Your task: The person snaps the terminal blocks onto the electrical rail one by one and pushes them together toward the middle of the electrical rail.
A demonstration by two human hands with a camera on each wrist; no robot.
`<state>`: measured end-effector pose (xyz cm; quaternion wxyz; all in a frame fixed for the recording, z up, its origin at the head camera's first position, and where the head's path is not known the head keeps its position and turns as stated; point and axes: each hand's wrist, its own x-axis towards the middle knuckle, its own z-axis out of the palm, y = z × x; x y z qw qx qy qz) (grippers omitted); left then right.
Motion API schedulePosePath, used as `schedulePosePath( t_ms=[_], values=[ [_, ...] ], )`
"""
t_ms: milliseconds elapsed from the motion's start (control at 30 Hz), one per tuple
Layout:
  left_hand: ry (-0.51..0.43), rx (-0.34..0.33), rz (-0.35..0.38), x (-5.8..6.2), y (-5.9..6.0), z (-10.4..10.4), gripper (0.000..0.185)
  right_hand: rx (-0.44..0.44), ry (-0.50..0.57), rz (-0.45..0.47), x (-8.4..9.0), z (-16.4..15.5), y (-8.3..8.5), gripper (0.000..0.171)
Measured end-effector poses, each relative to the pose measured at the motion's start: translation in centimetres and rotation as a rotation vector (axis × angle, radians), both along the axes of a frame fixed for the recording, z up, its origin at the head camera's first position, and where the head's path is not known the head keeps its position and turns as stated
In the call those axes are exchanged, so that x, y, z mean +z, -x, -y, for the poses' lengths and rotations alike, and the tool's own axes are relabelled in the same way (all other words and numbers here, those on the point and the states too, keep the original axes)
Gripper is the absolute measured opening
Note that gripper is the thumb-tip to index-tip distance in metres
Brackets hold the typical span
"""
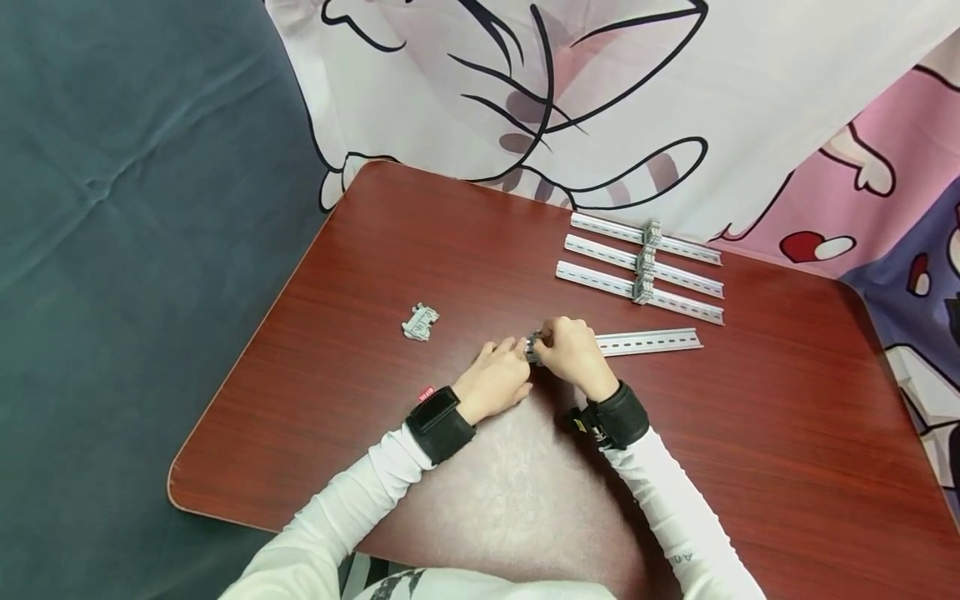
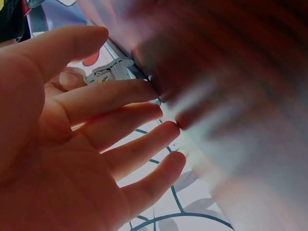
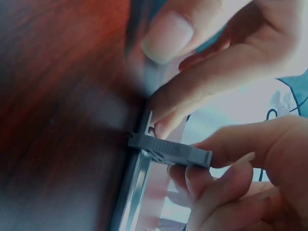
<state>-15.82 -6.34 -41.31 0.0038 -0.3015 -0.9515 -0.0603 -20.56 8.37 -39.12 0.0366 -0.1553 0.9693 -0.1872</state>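
Observation:
A silver slotted rail [image 1: 648,342] lies on the red-brown table [image 1: 420,250], and both hands meet at its left end. My right hand [image 1: 546,340] pinches a grey terminal block [image 1: 533,347] that sits across the rail's end. The right wrist view shows the block [image 3: 171,150] held on edge over the rail [image 3: 137,185] between finger and thumb. My left hand [image 1: 517,352] lies beside it, and its straight fingers [image 2: 120,96] reach to the rail's end next to the block [image 2: 113,72].
A loose grey terminal block [image 1: 420,322] lies left of the hands. At the back right lie three more rails [image 1: 637,267], each carrying a block. A cartoon-print cloth [image 1: 637,100] hangs behind the table and a dark teal fabric surface [image 1: 112,250] lies to the left.

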Motion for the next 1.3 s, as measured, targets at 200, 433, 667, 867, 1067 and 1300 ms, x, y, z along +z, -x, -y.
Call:
schedulePosePath(
  t_ms=[200,433,667,867,1067,1300],
  values=[
    [0.006,-0.006,0.007,-0.1,-0.2,-0.2,0.026,-0.020,-0.012,-0.019,-0.1,0.4,-0.1,0.030],
    [-0.001,0.012,-0.015,0.3,-0.3,-0.3,0.024,-0.026,-0.084,-0.006,0.5,1.7,0.5,0.036],
    [-0.014,-0.003,-0.003,-0.1,-0.3,-0.4,0.024,-0.047,-0.165,0.004,0.3,2.2,0.5,0.016],
    [-0.141,0.011,0.071,0.0,1.2,1.2,0.019,-0.100,-0.102,0.014,0.0,2.0,0.3,0.027],
    [-0.228,0.200,-0.023,0.7,2.2,5.3,0.031,-0.089,-0.117,-0.099,-0.8,2.4,-0.4,0.019],
    [-0.332,0.621,0.077,0.7,2.3,9.5,0.060,-0.093,-0.115,-0.158,-0.7,2.7,-1.0,0.012]
  ],
)
